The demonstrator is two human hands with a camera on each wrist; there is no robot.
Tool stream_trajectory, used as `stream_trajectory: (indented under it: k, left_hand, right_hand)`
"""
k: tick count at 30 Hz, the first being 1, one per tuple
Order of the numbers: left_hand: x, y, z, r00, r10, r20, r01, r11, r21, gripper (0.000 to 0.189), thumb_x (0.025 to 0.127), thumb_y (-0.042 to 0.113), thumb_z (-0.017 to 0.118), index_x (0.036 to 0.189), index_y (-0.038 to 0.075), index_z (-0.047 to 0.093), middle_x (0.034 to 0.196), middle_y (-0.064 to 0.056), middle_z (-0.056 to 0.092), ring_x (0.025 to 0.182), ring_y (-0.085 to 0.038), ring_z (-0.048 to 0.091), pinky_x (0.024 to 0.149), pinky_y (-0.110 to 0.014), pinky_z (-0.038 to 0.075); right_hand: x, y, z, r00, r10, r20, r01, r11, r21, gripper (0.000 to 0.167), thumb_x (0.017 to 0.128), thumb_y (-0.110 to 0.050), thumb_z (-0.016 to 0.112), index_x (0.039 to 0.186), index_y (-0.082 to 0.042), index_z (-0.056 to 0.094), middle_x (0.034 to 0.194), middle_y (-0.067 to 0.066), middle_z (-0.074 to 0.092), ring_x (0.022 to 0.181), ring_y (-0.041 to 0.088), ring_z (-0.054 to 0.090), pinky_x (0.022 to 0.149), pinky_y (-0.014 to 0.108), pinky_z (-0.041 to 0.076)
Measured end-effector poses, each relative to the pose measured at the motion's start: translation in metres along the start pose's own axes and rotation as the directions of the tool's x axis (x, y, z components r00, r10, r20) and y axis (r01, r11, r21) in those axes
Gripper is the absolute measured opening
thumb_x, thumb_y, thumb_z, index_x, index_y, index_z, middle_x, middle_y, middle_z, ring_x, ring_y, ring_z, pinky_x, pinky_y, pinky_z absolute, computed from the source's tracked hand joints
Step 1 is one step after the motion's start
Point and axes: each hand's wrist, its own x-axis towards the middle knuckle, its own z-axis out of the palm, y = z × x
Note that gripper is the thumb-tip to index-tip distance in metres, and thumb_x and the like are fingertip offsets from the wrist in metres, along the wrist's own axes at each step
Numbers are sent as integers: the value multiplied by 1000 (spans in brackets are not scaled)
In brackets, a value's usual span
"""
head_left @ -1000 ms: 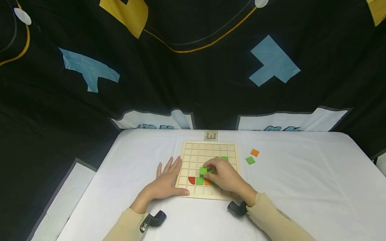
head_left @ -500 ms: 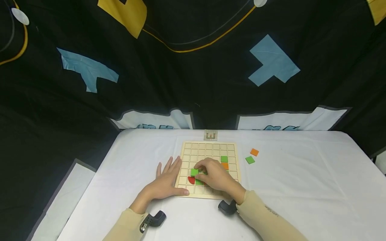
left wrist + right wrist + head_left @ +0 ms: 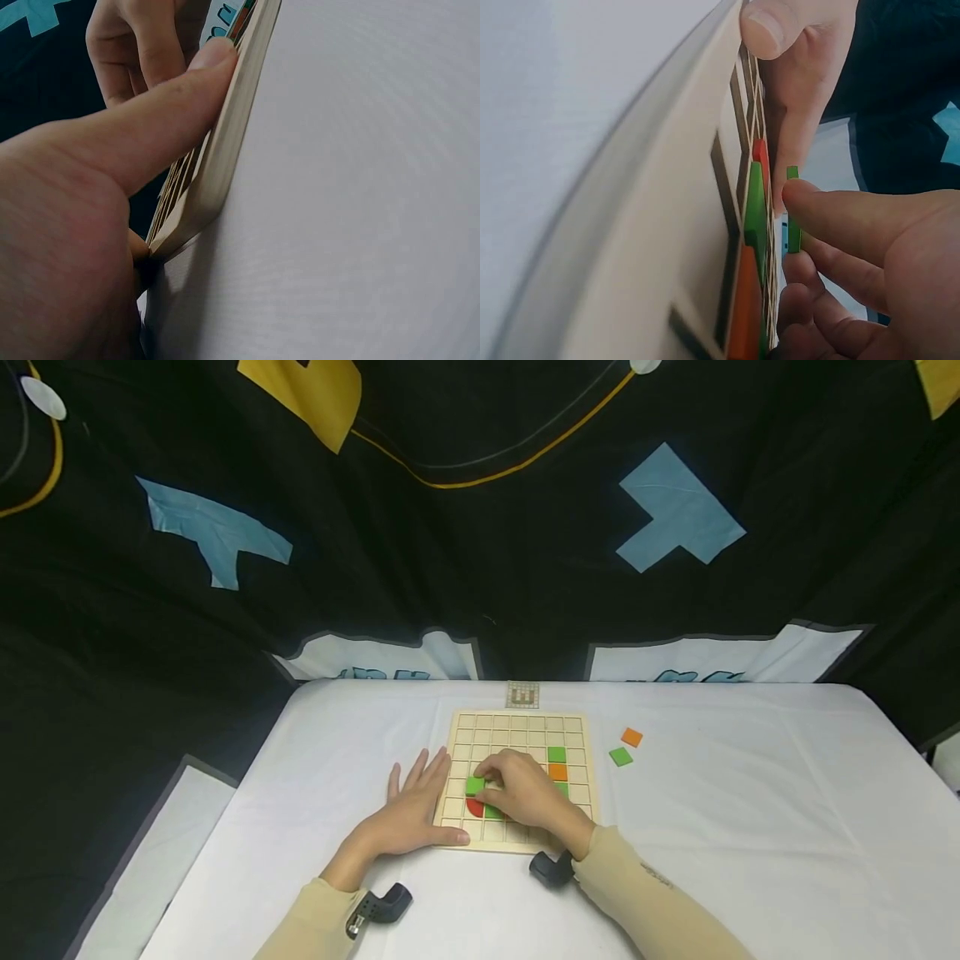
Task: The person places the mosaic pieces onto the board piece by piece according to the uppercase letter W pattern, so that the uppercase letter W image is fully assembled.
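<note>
A square wooden grid board (image 3: 528,723) lies on the white table. My left hand (image 3: 405,814) rests at its left side with fingers spread and straight, the thumb lying over the near left corner. My right hand (image 3: 528,789) pinches a green square tile (image 3: 793,210) between thumb and fingertips, close over the board's left part. Just below that tile in the head view sits a red quarter-circle tile (image 3: 475,808), with another green tile (image 3: 492,812) to its right. Along the right side, an orange tile (image 3: 557,772) sits below a green tile (image 3: 557,754). My right hand hides the board's middle.
A loose orange tile (image 3: 632,737) and a loose green tile (image 3: 621,757) lie on the table right of the board. Behind the board is a small pattern card (image 3: 522,695). A black patterned cloth (image 3: 480,552) hangs beyond the table's far edge.
My right hand has moved left across the board, carrying the green tile from near the middle to above the red piece. The left hand has stayed in place.
</note>
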Motion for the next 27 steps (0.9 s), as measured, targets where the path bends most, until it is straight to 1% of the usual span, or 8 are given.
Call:
stream_trajectory:
  k: [6,15,23,27]
  left_hand:
    - [0,1,1,1000,3,-3,-3,1000,-9,122,79,66,73,159,-3,11,168,-17,3,152,-39,-11,112,-69,-15]
    - [0,0,0,1000,1,1,-1,1000,0,122,80,67,72,159,-2,11,168,-16,3,153,-38,-11,112,-68,-14]
    - [0,-1,1,1000,4,3,-4,1000,2,122,80,67,72,160,-2,11,168,-16,2,153,-38,-12,112,-68,-15]
    - [0,-1,0,1000,5,3,-5,1000,-2,122,80,66,72,159,-2,11,168,-16,2,153,-38,-12,112,-68,-15]
  right_hand:
    - [4,0,5,1000,11,4,-11,999,-48,24,85,-16,81,107,-9,76,99,-1,69,88,13,59,82,33,52]
    - [6,-3,3,1000,21,15,-20,998,-62,24,84,-17,82,105,-8,77,100,2,71,92,16,62,86,37,52]
    - [7,-4,1,998,53,26,-51,996,-68,24,81,-15,83,103,-8,77,95,2,69,88,15,61,81,34,52]
    - [7,-4,-1,998,56,32,-54,996,-64,25,82,-17,83,104,-8,77,95,2,69,89,15,60,81,34,52]
